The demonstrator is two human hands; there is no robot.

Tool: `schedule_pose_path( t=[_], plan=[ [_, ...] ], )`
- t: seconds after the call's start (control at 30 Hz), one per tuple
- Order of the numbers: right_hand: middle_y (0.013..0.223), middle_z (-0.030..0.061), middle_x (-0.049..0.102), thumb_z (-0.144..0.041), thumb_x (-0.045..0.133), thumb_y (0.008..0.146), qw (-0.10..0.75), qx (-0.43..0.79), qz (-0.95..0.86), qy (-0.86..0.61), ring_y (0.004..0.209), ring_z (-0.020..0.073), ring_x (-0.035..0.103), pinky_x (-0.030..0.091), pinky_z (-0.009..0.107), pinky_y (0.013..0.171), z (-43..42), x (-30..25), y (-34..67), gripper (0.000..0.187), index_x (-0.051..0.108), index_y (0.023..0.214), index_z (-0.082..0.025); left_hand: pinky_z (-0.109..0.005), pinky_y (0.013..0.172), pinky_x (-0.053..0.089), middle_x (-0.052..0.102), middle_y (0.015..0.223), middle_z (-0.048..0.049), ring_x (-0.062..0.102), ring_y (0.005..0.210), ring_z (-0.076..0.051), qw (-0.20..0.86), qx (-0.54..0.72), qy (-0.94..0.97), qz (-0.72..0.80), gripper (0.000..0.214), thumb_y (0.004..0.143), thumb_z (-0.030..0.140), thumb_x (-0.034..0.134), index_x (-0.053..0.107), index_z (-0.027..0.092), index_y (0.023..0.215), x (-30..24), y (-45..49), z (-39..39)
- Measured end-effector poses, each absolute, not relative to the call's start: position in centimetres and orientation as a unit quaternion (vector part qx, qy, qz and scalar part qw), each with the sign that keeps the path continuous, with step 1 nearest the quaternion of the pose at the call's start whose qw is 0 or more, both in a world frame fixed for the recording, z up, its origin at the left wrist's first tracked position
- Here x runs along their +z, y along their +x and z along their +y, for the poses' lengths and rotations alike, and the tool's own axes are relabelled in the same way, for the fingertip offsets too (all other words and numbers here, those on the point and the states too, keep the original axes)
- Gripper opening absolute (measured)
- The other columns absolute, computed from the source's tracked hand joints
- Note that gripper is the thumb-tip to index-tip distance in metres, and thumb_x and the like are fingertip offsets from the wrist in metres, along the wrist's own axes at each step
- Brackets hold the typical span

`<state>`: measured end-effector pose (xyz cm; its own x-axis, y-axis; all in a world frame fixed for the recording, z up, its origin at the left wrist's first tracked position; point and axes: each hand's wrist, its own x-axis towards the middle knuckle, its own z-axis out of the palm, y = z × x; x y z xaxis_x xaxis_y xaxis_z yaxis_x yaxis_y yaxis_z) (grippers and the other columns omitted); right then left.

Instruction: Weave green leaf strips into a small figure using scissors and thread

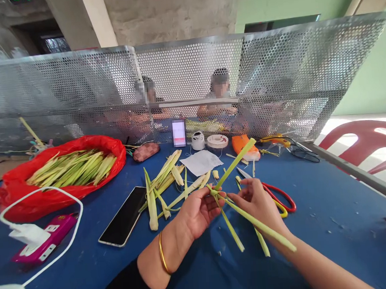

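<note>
My left hand [196, 213], with a gold bangle at the wrist, pinches the crossing point of several pale green leaf strips [236, 164]. One strip points up and away, others hang down toward me. My right hand [261, 203] is closed just to the right, thumb and fingertips at the long strip that runs down across it. Another green strip [262, 241] passes beneath the right hand; its middle is hidden. Scissors [293, 205] with red and yellow handles lie partly behind the right hand. Loose leaf pieces [152, 210] are scattered left of my hands.
A red plastic bag [19, 185] of leaf strips stands left, by a purple power strip [59, 233] with a white cable. A black phone [123, 219], white paper [201, 162], thread spool [198, 140] and tape roll [217, 141] lie about. A perforated metal screen [189, 60] borders the back.
</note>
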<state>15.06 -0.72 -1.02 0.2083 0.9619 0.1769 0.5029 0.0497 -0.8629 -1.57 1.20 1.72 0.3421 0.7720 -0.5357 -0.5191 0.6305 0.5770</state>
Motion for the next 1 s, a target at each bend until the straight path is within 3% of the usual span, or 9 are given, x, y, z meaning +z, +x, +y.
schedule_pose_path(
  t=[0.07,0.17,0.27,0.43,0.5,0.57,0.67,0.87,1.0],
  plan=[
    [0.072,0.0005,0.063,-0.041,0.066,0.079,0.405,0.071,-0.704,-0.58,0.055,0.016,0.059,0.039,0.025,0.047,-1.0,-0.7,15.6,0.043,0.053,0.114,-0.019,-0.019,0.046,0.049,0.071,0.074,-0.008,0.065,0.053,-0.012,0.786,0.419,0.158,0.425,0.017,0.088,0.017,0.051,0.065,0.007,0.088,1.9,-1.6,1.2],
    [0.086,0.0053,0.067,-0.025,0.054,0.091,0.337,-0.08,-0.861,-0.373,0.066,0.016,0.063,0.044,0.026,0.056,-1.5,-0.2,16.0,0.024,0.058,0.114,-0.021,-0.018,0.047,0.048,0.071,0.073,-0.0077,0.064,0.053,-0.011,0.766,0.431,0.182,0.44,0.017,0.087,0.017,0.05,0.065,0.009,0.087,2.1,-1.6,1.1],
    [0.09,0.0071,0.069,-0.016,0.051,0.093,0.326,-0.127,-0.901,-0.258,0.076,0.0167,0.064,0.047,0.028,0.066,-1.9,0.3,15.9,0.019,0.062,0.108,-0.017,-0.019,0.049,0.047,0.071,0.074,-0.0081,0.063,0.054,-0.011,0.762,0.415,0.217,0.446,0.016,0.086,0.019,0.05,0.064,0.011,0.085,2.1,-1.6,0.9],
    [0.09,0.0076,0.07,-0.01,0.052,0.089,0.418,-0.172,-0.845,-0.285,0.088,0.0213,0.063,0.046,0.036,0.082,-2.2,1.2,15.4,0.014,0.063,0.094,-0.018,-0.019,0.049,0.044,0.066,0.065,-0.0036,0.062,0.054,-0.012,0.717,0.394,0.36,0.448,0.014,0.078,0.025,0.058,0.065,0.013,0.08,1.6,-1.0,0.3],
    [0.09,0.0081,0.07,-0.011,0.048,0.091,0.43,-0.167,-0.824,-0.329,0.088,0.0219,0.064,0.045,0.037,0.083,-2.2,1.3,15.4,0.015,0.061,0.089,-0.018,-0.02,0.048,0.043,0.066,0.064,-0.004,0.062,0.053,-0.013,0.7,0.372,0.414,0.447,0.018,0.075,0.031,0.062,0.065,0.013,0.076,1.4,-0.7,0.0],
    [0.078,0.0056,0.067,-0.015,0.043,0.093,0.407,-0.139,-0.813,-0.392,0.071,0.0182,0.063,0.045,0.031,0.068,-2.2,1.1,15.4,0.018,0.059,0.084,-0.018,-0.021,0.048,0.042,0.067,0.067,-0.0056,0.062,0.053,-0.013,0.691,0.352,0.456,0.437,0.02,0.074,0.033,0.061,0.064,0.013,0.072,1.5,-0.5,-0.3],
    [0.063,0.0004,0.059,-0.023,0.043,0.094,0.372,-0.067,-0.788,-0.486,0.05,0.0136,0.053,0.033,0.025,0.048,-2.1,0.7,15.4,0.023,0.055,0.075,-0.02,-0.02,0.049,0.042,0.068,0.068,-0.0066,0.061,0.055,-0.012,0.69,0.332,0.49,0.416,0.02,0.074,0.032,0.058,0.06,0.014,0.067,1.7,-0.5,-0.7],
    [0.051,-0.0043,0.055,-0.034,0.047,0.091,0.364,0.165,-0.716,-0.573,0.047,0.0126,0.049,0.033,0.022,0.048,-2.2,0.4,15.1,0.023,0.053,0.073,-0.023,-0.02,0.05,0.039,0.07,0.072,-0.0071,0.061,0.057,-0.012,0.7,0.294,0.521,0.391,0.027,0.076,0.04,0.059,0.063,0.013,0.076,1.7,-0.6,-0.8],
    [0.05,-0.0049,0.055,-0.038,0.047,0.091,0.343,0.227,-0.703,-0.58,0.048,0.013,0.049,0.034,0.023,0.049,-1.7,0.6,15.2,0.022,0.053,0.076,-0.023,-0.02,0.046,0.033,0.067,0.063,-0.0056,0.057,0.05,-0.01,0.682,0.29,0.515,0.43,0.018,0.071,0.032,0.06,0.06,0.014,0.066,1.6,-0.3,-0.8]
  ],
)
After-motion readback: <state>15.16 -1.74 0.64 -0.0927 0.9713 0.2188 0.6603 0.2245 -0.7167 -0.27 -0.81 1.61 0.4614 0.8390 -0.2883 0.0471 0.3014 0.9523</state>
